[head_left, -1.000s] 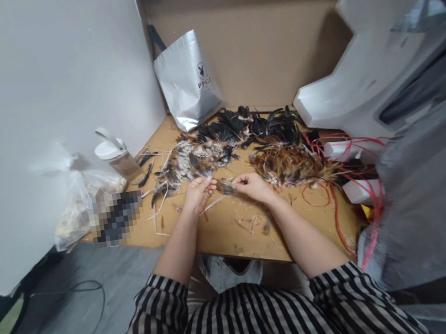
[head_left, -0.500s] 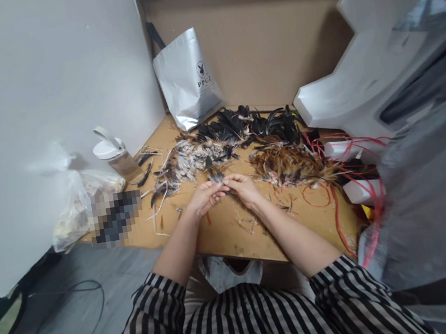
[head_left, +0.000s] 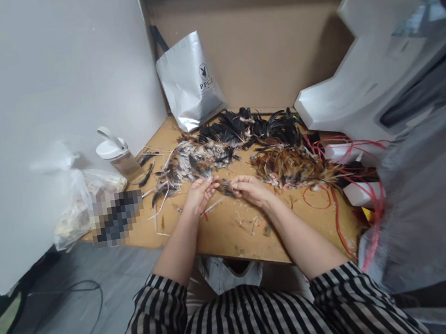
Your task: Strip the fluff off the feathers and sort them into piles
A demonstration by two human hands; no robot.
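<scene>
My left hand (head_left: 202, 195) is closed in a pinch on a dark feather (head_left: 196, 166), which points up from the fingertips over the grey-white feather pile (head_left: 182, 162). Just to its right, my right hand (head_left: 250, 189) is closed too, its thumb and forefinger pinching a small brownish feather tuft (head_left: 225, 187). A narrow gap separates the two hands. Beyond the right hand spreads a heap of golden-brown feathers (head_left: 289, 163). Black feathers (head_left: 250, 125) lie along the back of the table.
The wooden table (head_left: 217, 237) carries feather scraps and red string (head_left: 338, 222). At the back stands a silver bag (head_left: 189, 82); to the left, a lidded bottle (head_left: 119, 157) and a clear plastic bag (head_left: 80, 205). White foam (head_left: 329, 95) and a cardboard wall (head_left: 255, 45) border the table.
My hands have drawn apart from where they met; the right one moved slightly right. A brownish tuft now shows between them.
</scene>
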